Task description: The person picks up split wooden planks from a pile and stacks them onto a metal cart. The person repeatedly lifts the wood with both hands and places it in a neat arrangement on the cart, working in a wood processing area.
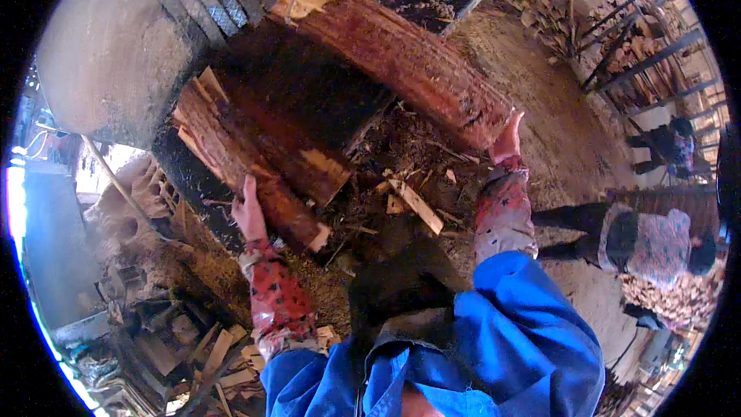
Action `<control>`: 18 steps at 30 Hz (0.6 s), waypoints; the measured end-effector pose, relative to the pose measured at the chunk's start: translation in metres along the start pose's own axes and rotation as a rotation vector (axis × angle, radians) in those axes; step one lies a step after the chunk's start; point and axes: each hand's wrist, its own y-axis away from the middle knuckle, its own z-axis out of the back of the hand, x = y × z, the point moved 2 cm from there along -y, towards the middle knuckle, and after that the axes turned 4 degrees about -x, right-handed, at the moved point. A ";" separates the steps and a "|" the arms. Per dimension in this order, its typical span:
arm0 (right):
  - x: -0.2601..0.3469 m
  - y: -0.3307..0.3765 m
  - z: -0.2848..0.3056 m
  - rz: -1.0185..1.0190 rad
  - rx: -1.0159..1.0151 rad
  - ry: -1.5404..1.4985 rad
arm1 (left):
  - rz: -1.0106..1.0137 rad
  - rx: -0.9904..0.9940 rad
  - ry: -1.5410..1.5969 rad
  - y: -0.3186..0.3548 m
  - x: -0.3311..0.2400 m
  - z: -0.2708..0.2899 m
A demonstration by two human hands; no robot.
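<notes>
A long reddish, bark-covered log [401, 58] slants from the upper middle down to the right, with a pale split patch at its far end. My right hand [507, 139] is closed around its near right end; some of the fingers are hidden behind the wood. To the left, a shorter rough bark slab [224, 143] lies on a dark sloping surface. My left hand [248, 212] grips the edge of this slab, fingers pointing away from me. Against the slab rests another split wood piece [316, 170] with a pale broken end, touched by neither hand.
A dark metal bed [309, 77] lies between the wood pieces, below a large grey rounded housing [108, 46]. Splinters and a pale wood strip [417, 206] litter the ground before me. Offcuts [224, 347] pile up lower left. A person [648, 239] stands at right, near stacked wood.
</notes>
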 end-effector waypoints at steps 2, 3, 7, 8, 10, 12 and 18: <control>0.004 -0.022 0.002 -0.117 -0.072 0.041 | -0.059 0.100 0.010 -0.018 0.000 0.010; 0.005 -0.027 0.005 -0.186 -0.116 0.061 | -0.049 0.093 -0.045 -0.019 -0.002 0.014; 0.009 -0.010 -0.001 -0.195 0.142 0.087 | -0.461 -0.240 -0.878 0.047 -0.075 0.016; 0.018 0.001 -0.001 -0.308 0.044 0.071 | -0.549 -0.312 -1.057 0.073 -0.094 0.004; 0.023 0.017 0.016 -0.246 0.202 0.235 | -0.353 0.075 -0.312 0.124 -0.131 -0.061; 0.013 0.012 0.037 -0.333 0.045 0.078 | -0.373 0.264 -0.027 0.149 -0.122 -0.151; -0.006 0.062 0.047 -0.115 0.177 0.304 | -0.342 0.071 -0.495 0.196 -0.168 -0.268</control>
